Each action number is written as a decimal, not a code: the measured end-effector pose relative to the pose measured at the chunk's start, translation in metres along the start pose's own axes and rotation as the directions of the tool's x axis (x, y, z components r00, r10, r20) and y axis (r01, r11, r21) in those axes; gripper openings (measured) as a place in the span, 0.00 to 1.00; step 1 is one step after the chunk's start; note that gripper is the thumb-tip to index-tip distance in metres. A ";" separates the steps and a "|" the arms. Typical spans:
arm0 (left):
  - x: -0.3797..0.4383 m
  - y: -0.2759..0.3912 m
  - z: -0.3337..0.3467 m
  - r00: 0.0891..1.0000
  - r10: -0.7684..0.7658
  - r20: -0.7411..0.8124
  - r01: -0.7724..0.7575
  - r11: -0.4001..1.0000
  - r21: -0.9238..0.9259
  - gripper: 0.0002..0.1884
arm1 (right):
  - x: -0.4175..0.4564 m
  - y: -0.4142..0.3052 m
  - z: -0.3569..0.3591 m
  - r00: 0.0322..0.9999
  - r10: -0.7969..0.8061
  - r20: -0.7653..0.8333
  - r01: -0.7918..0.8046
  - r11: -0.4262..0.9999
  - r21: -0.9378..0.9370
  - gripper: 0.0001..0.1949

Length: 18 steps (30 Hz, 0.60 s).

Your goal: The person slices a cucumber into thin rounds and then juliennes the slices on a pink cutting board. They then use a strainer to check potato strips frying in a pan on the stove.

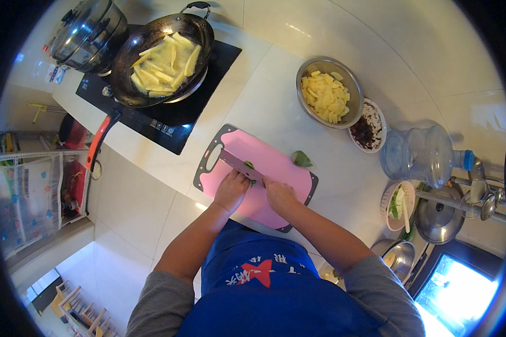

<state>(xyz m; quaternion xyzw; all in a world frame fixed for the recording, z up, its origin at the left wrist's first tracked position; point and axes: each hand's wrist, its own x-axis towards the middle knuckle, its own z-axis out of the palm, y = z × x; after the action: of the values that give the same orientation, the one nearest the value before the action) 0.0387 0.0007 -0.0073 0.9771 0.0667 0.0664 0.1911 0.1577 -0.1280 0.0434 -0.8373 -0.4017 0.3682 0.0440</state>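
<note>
My right hand [280,196] grips the handle of a broad kitchen cleaver [238,163], its blade lying across a pink cutting board [274,156] with dark edges. My left hand [232,189] is close against the near side of the blade, fingers bent over a small green vegetable [253,183] that is mostly hidden by hand and blade. Green bits [248,164] show at the far side of the blade. A larger dark green vegetable piece [301,159] lies at the board's far right edge.
At far left, a wok [122,80] of potato strips [168,63] in bubbling oil sits on a black induction cooker [185,122], beside a steamer pot [88,38]; its red handle overhangs the counter. Right: a steel bowl of potato slices [327,97], a white bowl [383,122], a water jug [417,156], a pink basket [386,210].
</note>
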 end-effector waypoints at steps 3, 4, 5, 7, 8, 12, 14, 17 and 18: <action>0.000 -0.004 0.007 1.000 0.019 -0.002 -0.019 1.000 -0.002 0.15 | 0.003 0.000 -0.004 0.999 0.008 0.034 -0.009 1.000 0.018 0.11; 0.001 -0.005 0.007 0.999 0.034 -0.022 -0.033 0.999 0.020 0.14 | 0.003 0.000 -0.008 0.999 0.008 0.041 -0.009 1.000 0.014 0.11; 0.002 -0.005 0.007 0.998 0.049 -0.042 -0.048 0.998 0.042 0.14 | 0.002 0.000 -0.012 0.999 0.008 0.047 -0.009 1.000 0.011 0.11; 0.000 -0.005 0.006 0.998 0.053 -0.029 -0.051 0.997 0.066 0.13 | -0.007 -0.004 -0.018 0.999 -0.013 0.041 0.012 1.000 0.024 0.11; -0.002 -0.005 0.005 0.999 0.043 -0.002 -0.043 0.997 0.071 0.14 | -0.012 -0.005 -0.021 0.999 -0.023 0.039 0.022 0.999 0.031 0.11; -0.005 -0.004 0.007 0.999 0.016 0.034 -0.018 0.998 0.063 0.14 | -0.027 -0.001 -0.023 0.999 -0.022 0.039 0.023 0.999 -0.031 0.11; -0.004 -0.001 0.006 1.000 -0.008 0.006 0.008 0.999 0.034 0.14 | -0.018 0.002 -0.013 0.999 -0.042 0.012 0.043 0.999 -0.009 0.12; 0.002 0.000 0.005 0.999 0.008 -0.041 -0.009 0.999 -0.031 0.14 | 0.006 0.005 0.008 0.998 -0.036 -0.054 0.038 0.999 0.026 0.13; 0.002 -0.001 0.005 0.998 0.014 -0.060 -0.017 0.998 -0.053 0.14 | 0.007 0.001 0.005 0.999 -0.023 -0.038 0.023 1.000 0.020 0.12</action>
<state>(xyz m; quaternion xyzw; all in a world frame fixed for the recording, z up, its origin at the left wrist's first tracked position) 0.0408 0.0003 -0.0120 0.9697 0.0628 0.0988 0.2145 0.1580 -0.1249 0.0351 -0.8389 -0.4067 0.3560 0.0643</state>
